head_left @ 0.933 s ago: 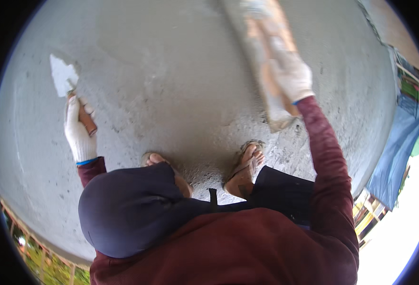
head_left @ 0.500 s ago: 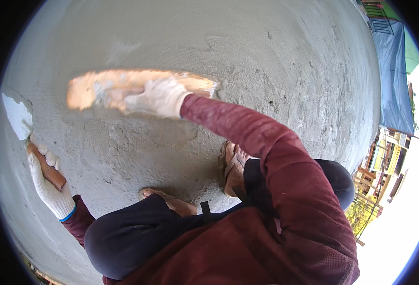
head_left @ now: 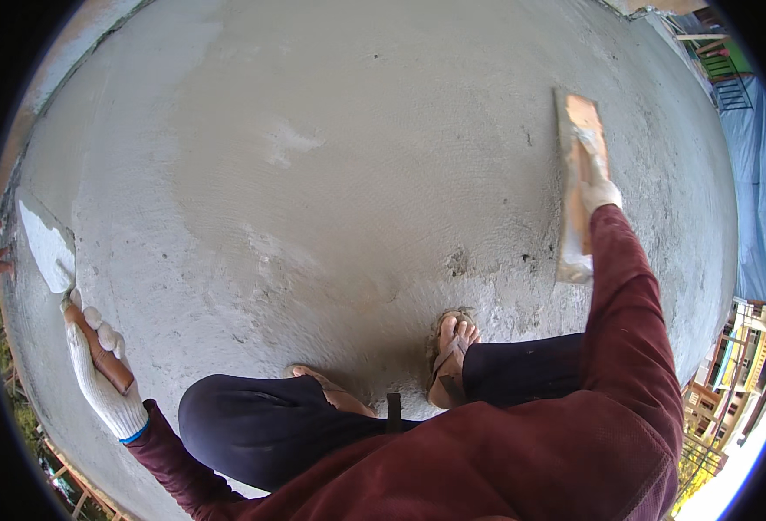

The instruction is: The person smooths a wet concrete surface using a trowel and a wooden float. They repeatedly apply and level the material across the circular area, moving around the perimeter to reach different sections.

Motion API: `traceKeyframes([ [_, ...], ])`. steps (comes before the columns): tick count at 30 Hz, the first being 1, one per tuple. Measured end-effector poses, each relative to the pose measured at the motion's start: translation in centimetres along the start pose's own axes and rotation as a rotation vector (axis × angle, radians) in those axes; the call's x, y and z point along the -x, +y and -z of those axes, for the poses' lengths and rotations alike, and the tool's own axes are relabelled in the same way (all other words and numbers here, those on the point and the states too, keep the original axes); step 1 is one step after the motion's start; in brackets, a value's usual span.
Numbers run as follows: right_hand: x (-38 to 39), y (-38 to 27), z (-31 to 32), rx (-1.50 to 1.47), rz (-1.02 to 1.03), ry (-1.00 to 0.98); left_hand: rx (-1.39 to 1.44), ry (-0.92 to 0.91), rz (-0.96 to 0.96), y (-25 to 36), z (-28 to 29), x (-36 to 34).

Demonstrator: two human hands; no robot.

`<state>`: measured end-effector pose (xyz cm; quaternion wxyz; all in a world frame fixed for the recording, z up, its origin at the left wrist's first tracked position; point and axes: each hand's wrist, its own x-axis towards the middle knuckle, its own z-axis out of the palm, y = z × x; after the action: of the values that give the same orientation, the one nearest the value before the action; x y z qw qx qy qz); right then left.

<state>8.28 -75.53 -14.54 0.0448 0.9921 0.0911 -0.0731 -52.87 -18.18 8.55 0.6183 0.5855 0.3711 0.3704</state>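
Note:
At the left, my left hand, in a white knit glove, is closed round the wooden handle of a pointed trowel, its pale, mortar-coated blade angled away from me. At the right, my gloved right hand grips a long wooden float, smeared with grey cement and lying lengthwise on the grey cement surface. That surface is partly smooth and damp, partly rough and pitted. My sandalled feet rest on it between my two hands.
A blue tarp hangs beyond the right edge, with a metal railing above it and buildings below. A raised edge runs along the upper left. Greenery and timber framing show past the lower left.
The float first swung from upright at the right to sideways across the middle, then returned out to the right, lengthwise again. The trowel moved left and lower in view, still held.

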Motion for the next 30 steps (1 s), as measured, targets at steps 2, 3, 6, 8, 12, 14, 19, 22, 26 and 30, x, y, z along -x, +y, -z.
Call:
traceKeyframes([
  [2, -2.1, 8.1, 2.0, 0.041, -0.104, -0.064, 0.000, 0.015, -0.004, 2.3, -1.9, -0.1],
  [3, -1.9, 10.5, 3.7, -0.011, -0.132, -0.110, 0.007, -0.034, -0.009, 3.2, -2.7, -0.3],
  [6, 2.3, 19.0, 4.1, -0.146, -0.209, 0.132, 0.165, -0.229, -0.022, 3.3, -4.6, 0.4],
  [8, 6.7, 20.6, 1.7, -0.242, -0.389, 0.242, 0.257, -0.371, 0.058, 4.5, -6.2, 1.8],
  [12, 15.3, 22.7, -6.1, -0.430, -0.691, 0.372, 0.361, -0.033, 0.280, 3.4, -9.1, 5.2],
  [14, 15.5, 23.3, -10.3, -0.515, -0.811, 0.383, 0.165, -0.148, 0.281, 1.4, -6.9, 6.4],
  [19, 8.4, 15.6, -11.2, -0.550, -0.792, 0.334, 0.116, -0.029, 0.254, 2.9, -11.1, 10.8],
  [22, 0.8, 11.4, -9.7, -0.433, -0.577, 0.281, 0.066, 0.170, 0.239, 2.6, -11.5, 9.7],
  [26, -6.2, -1.9, -8.0, -0.411, -0.241, 0.228, 0.106, 0.236, 0.191, 1.8, -9.8, 10.0],
  [30, -9.4, -17.0, -5.7, -0.373, 0.000, 0.083, -0.215, 0.294, 0.276, 0.8, -9.1, 8.8],
])
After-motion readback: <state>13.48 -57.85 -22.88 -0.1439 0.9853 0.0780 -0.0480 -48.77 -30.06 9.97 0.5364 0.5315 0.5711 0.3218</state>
